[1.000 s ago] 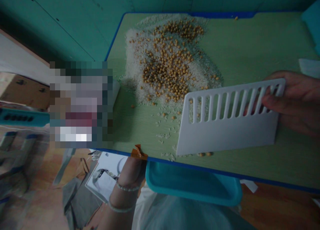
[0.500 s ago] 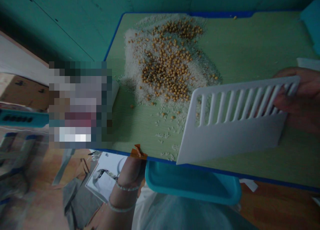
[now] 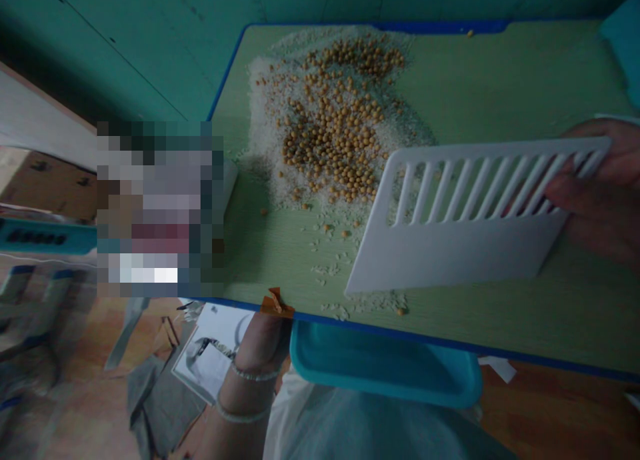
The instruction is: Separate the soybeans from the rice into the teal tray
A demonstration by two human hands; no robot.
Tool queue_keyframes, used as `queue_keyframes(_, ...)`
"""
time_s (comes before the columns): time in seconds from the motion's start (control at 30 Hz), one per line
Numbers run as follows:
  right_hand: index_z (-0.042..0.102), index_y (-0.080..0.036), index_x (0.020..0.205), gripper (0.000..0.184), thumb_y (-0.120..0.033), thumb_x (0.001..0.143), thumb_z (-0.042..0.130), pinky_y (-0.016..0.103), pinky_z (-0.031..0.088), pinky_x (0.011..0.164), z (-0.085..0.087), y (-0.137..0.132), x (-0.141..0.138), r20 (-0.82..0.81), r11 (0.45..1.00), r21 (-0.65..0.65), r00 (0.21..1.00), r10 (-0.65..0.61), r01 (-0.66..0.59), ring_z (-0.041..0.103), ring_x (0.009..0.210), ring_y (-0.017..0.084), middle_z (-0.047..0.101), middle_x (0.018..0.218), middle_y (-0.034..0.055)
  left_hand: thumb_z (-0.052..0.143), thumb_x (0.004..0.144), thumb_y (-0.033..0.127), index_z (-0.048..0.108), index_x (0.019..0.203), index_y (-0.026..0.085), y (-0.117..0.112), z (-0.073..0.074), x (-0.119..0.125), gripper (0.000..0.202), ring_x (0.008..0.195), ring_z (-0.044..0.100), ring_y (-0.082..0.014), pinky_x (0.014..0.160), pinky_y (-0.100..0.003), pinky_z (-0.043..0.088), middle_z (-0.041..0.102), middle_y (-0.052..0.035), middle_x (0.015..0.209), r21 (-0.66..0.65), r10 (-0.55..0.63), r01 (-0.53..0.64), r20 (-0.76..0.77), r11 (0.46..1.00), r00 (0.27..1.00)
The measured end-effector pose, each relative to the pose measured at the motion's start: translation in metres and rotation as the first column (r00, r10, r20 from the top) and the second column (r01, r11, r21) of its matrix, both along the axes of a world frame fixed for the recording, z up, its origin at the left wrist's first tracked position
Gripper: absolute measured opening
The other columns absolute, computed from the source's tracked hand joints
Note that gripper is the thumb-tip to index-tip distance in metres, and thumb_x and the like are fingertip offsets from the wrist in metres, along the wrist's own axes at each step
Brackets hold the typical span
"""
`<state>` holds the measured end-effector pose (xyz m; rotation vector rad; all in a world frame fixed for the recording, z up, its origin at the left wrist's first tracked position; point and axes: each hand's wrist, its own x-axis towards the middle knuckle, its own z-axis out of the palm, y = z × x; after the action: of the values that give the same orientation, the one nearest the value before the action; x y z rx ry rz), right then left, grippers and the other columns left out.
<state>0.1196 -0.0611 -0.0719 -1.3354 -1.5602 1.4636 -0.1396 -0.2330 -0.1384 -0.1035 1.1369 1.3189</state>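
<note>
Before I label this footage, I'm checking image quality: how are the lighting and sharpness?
Head view: dim, greenish light; same view: the right hand is soft-edged while the soybeans read more clearly; same view: a pixelated block hides part of the left.

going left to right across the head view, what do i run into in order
cardboard box → gray cloth on the floor → heap of rice and yellowish beans → white slotted scraper → right hand gripping the scraper's right end

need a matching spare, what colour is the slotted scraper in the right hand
The scraper is plain white, best seen in the head view.
</note>
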Motion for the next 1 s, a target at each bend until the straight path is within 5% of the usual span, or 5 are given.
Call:
queue_keyframes(0.43, 0.052, -0.026, 0.076, 0.041, -0.056, 0.056, 0.073, 0.035, 0.047, 0.048, -0.003, 0.004, 0.002, 0.059, 0.999, 0.048, 0.998, -0.017, 0.014, 0.066, 0.057, 0.017, 0.07, 0.077, -0.0046, 0.083, 0.044, 0.029, 0.07, 0.069, 0.025, -0.003, -0.003, -0.002, 0.029, 0.115, 0.053, -0.031, 0.1, -0.044, 0.038, 0.075, -0.0018, 0.09, -0.004, -0.001, 0.001, 0.016, 1.0, 1.0)
queue_keyframes(0.6, 0.053, -0.028, 0.077, 0.041, -0.055, 0.055, 0.073, 0.033, 0.049, 0.046, -0.002, 0.003, 0.002, 0.054, 0.998, 0.056, 0.998, -0.014, 0.011, 0.066, 0.054, 0.018, 0.069, 0.07, -0.0049, 0.082, 0.045, 0.028, 0.07, 0.084, 0.027, -0.002, -0.003, -0.001, 0.041, 0.115, 0.053, -0.0302, 0.099, -0.043, 0.039, 0.075, -0.001, 0.092, -0.007, -0.008, 0.008, -0.02, 1.0, 1.0)
queue_keyframes(0.83, 0.053, -0.027, 0.068, 0.039, -0.054, 0.05, 0.076, 0.024, 0.044, 0.034, 0.0, -0.006, -0.005, 0.017, 0.999, -0.029, 1.0, 0.025, -0.024, 0.061, 0.042, 0.015, 0.066, 0.056, -0.0058, 0.083, 0.042, 0.031, 0.069, 0.069, 0.025, -0.001, 0.0, 0.0, 0.031, 0.118, 0.049, -0.0308, 0.101, -0.042, 0.038, 0.075, -0.0019, 0.09, -0.004, -0.022, 0.022, -0.009, 1.0, 1.0)
queue_keyframes(1.0, 0.055, -0.027, 0.066, 0.038, -0.058, 0.053, 0.073, 0.02, 0.04, 0.031, 0.004, -0.007, -0.005, 0.076, 0.996, 0.003, 0.994, 0.083, -0.084, 0.059, 0.039, 0.013, 0.066, 0.054, -0.0041, 0.084, 0.041, 0.026, 0.07, 0.076, 0.025, 0.001, 0.001, 0.001, 0.038, 0.116, 0.051, -0.0304, 0.1, -0.042, 0.039, 0.075, -0.0009, 0.092, -0.018, 0.011, -0.011, -0.007, 1.0, 1.0)
